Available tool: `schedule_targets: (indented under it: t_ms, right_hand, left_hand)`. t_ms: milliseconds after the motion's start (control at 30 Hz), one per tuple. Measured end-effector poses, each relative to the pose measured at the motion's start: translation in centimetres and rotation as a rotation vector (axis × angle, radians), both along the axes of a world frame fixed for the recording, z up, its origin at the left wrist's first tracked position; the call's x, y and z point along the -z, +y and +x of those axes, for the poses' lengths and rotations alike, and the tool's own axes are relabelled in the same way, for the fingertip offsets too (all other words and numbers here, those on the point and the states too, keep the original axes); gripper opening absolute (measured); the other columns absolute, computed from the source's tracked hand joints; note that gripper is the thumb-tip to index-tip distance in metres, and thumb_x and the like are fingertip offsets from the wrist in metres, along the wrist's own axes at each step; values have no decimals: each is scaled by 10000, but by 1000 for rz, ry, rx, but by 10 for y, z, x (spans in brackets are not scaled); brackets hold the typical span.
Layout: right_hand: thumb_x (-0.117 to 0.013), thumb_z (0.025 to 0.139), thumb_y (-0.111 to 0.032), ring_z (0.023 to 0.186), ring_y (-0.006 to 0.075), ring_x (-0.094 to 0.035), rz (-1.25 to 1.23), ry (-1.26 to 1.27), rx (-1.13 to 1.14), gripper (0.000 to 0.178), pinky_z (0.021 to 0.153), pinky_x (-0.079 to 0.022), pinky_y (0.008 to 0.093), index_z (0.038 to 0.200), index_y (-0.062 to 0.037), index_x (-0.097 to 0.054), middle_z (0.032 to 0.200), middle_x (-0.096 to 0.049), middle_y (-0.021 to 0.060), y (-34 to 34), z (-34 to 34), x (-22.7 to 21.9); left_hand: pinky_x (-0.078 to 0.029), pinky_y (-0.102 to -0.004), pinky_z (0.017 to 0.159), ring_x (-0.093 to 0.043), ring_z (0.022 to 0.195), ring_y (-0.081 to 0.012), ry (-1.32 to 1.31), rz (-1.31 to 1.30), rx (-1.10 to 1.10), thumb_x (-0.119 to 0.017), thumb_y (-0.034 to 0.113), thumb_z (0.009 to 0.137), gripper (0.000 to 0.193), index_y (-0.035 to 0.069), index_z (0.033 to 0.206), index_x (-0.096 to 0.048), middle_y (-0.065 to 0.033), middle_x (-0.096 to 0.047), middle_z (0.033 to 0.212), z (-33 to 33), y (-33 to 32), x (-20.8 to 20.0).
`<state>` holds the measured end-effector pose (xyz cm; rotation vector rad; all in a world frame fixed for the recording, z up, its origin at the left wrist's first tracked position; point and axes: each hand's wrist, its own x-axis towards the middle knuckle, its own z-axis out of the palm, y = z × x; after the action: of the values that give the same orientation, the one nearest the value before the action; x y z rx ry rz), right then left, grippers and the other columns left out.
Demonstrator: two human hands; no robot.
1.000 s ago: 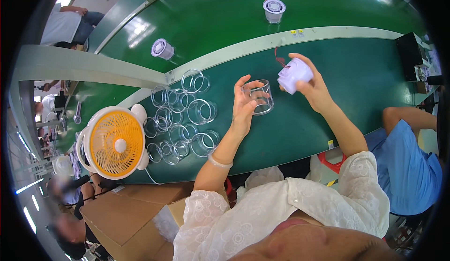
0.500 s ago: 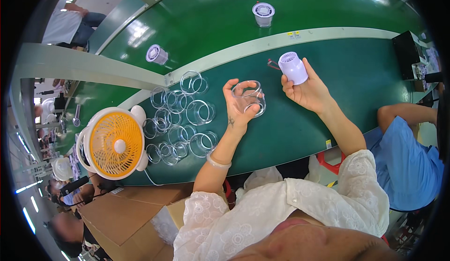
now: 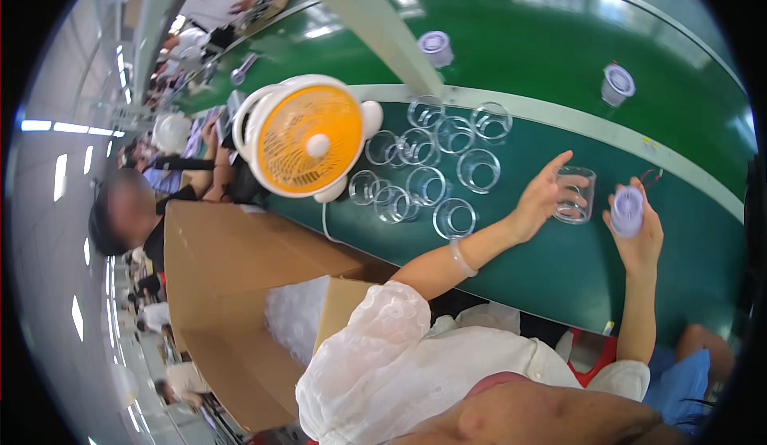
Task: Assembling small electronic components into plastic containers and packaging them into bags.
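Observation:
My left hand (image 3: 542, 204) is at a clear plastic cup (image 3: 582, 205), with its fingers showing through the wall and the index finger raised beside the rim. My right hand (image 3: 641, 237) grips a small lilac round housing (image 3: 627, 212), its pale end facing up; motion blurs it. Thin red wires (image 3: 653, 177) stick out beyond the fingertips. Cup and housing are apart, a short gap between them. To the left of my left hand, several clear cups (image 3: 479, 171) stand loosely grouped on the green table (image 3: 519, 285).
A white fan with an orange grille (image 3: 315, 117) stands left of the cups. An open cardboard box (image 3: 240, 253) holding clear plastic bags is at the lower left. Beyond the pale rail (image 3: 559, 119), two lilac-topped cups (image 3: 617, 85) sit on the green belt. Other people work at the left.
The view has swung left, so the table and cups appear farther right. My hands still have the cup and the housing; the housing's end has turned more toward me.

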<state>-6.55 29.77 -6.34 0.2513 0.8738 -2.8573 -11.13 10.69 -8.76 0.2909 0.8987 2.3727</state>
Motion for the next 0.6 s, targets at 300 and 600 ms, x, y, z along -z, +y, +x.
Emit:
schedule_targets:
  t_ms: [300,600]
  right_hand:
    - [-401,819,-216,745,150,-485,193,-37,-110,172,611,-450,287,812,-47,-432,848,-443,60,-10,-6,-1]
    - [-488,751,-123,681,118,-410,861,237,65,122,613,-317,218,698,-13,-485,758,-439,38,-10,-7,-6]
  left_hand:
    - [-444,-261,598,-498,826,-188,276,-371,-85,-730,38,519,720,109,1005,-202,-89,-306,948,6,-10,-7]
    - [-330,-372,852,-381,1043,-294,1072,-764,-471,-716,109,545,633,52,1029,-312,-180,-335,1115,7,-3,-12]
